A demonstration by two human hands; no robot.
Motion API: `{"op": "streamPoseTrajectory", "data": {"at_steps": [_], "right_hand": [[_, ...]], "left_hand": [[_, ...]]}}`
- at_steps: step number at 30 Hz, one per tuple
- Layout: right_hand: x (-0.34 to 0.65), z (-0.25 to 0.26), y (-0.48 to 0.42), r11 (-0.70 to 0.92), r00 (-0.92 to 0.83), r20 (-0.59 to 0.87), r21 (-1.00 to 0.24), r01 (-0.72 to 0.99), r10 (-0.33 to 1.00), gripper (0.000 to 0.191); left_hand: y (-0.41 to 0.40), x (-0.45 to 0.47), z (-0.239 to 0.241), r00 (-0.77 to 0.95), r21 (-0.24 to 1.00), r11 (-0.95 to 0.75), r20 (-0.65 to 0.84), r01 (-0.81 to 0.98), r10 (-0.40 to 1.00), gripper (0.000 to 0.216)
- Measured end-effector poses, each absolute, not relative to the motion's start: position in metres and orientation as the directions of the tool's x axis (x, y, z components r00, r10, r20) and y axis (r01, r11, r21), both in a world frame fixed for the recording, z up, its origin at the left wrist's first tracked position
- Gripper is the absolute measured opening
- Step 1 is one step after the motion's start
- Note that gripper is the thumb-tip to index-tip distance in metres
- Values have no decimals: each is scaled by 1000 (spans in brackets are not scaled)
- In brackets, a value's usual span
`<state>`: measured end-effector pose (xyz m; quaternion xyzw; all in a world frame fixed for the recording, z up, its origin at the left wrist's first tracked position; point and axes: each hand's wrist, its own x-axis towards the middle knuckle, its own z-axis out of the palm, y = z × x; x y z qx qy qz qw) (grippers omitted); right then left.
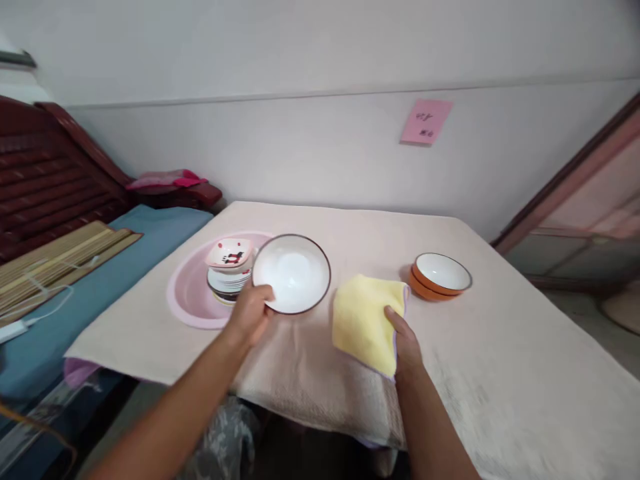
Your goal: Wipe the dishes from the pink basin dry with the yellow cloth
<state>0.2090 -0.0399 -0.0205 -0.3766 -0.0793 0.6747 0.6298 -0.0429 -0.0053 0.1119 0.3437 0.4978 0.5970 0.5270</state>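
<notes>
My left hand point(251, 310) grips a white bowl point(293, 273) with a dark rim by its near left edge, the inside tilted toward me. The bowl hangs over the table, just right of a pink basin point(177, 293). In my right hand point(406, 343) is a yellow cloth point(367, 320) with a purple edge, my thumb lying over it. Behind the cloth to the right, orange bowls point(433, 292) with white insides sit stacked on the table. Inside the basin, a patterned square bowl point(230, 255) rests on a pile of dishes point(227, 283).
A pale cloth covers the table point(480, 347). A blue-topped bench point(150, 227) with a rolled bamboo mat point(65, 260) stands at the left. A pink note point(426, 122) is stuck on the wall behind. A framed glass door point(585, 207) is at the right.
</notes>
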Motion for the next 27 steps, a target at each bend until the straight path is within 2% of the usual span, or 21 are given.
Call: {"op": "streamPoseTrajectory", "data": {"at_steps": [3, 5, 11, 14, 17, 19, 22, 24, 27], "right_hand": [[224, -14, -48, -168, 131, -413, -611, -774, 901, 40], [234, -9, -53, -142, 174, -398, -650, -747, 901, 40], [252, -19, -57, 5, 316, -216, -819, -574, 924, 42], [239, -33, -54, -3, 260, -107, -929, -371, 960, 41], [213, -42, -48, 84, 184, 90, -996, 40, 979, 38], [196, -42, -45, 199, 83, 247, -905, 376, 965, 39], [179, -36, -43, 266, -52, 335, -633, 727, 941, 38], [175, -30, -44, 259, -119, 295, -496, 829, 948, 34], [171, -22, -47, 287, -199, 240, -425, 859, 950, 31]], "left_hand": [[-14, 4, 67, -69, 921, 181, -217, -345, 974, 60], [-13, 23, 37, -12, 920, 232, -248, -318, 969, 58], [-1, 39, -18, 11, 974, 186, -186, -126, 982, 62], [3, 43, -23, 9, 989, 126, -126, -71, 992, 65], [4, 47, -23, 46, 997, 64, -62, -51, 997, 62], [3, 48, -24, 91, 998, -2, 8, -58, 996, 59], [2, 48, -28, 121, 995, -63, 73, -83, 990, 59], [1, 46, -32, 112, 997, -35, 42, -66, 993, 62], [0, 41, -35, 90, 1000, 11, -9, -21, 996, 63]]}}
